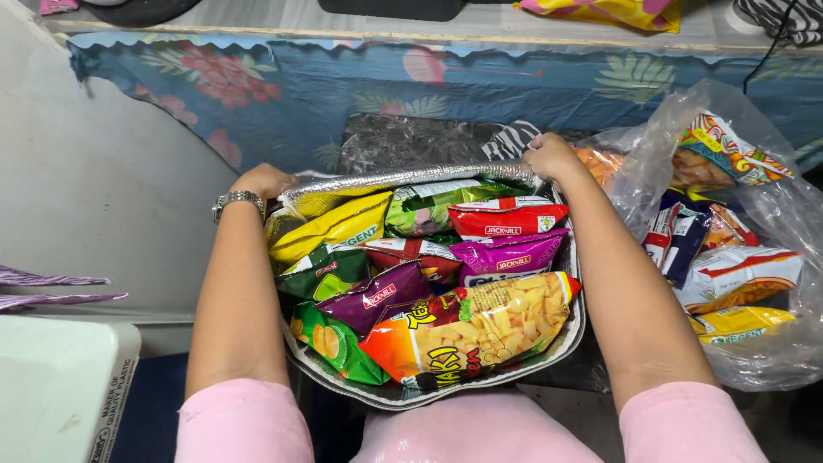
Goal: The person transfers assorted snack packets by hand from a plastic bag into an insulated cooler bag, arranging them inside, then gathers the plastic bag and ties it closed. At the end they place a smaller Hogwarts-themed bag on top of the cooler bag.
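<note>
- Head view: both hands are up at the far rim of the foil-lined bag [429, 396], centre of the frame, and it is packed with snack packets.
- Left hand [261, 180], upper left of the bag, wears a wristwatch [237, 199]; its fingers curl over the far-left corner of the rim and are hidden behind it, so I cannot tell how tightly they press.
- Right hand [551, 157], upper right of the bag, is closed in a fist on the far-right corner, fingers pinching the silver edge.
- Inside: a big orange packet [480, 330] lies across the front, a purple packet [377, 296] to its left, a red packet [506, 219] and a yellow packet [330, 227] further back.
- At the right of the frame, a clear plastic sack [754, 257] with more packets lies just beside the bag.
- Judgement: to do this well, keep both grips level on the two corners so the rim stays stretched and flat; an uneven pull would likely tip packets toward one side.
- Judgement: the foil edge looks thin, so grip the folded rim rather than the loose lining.
</note>
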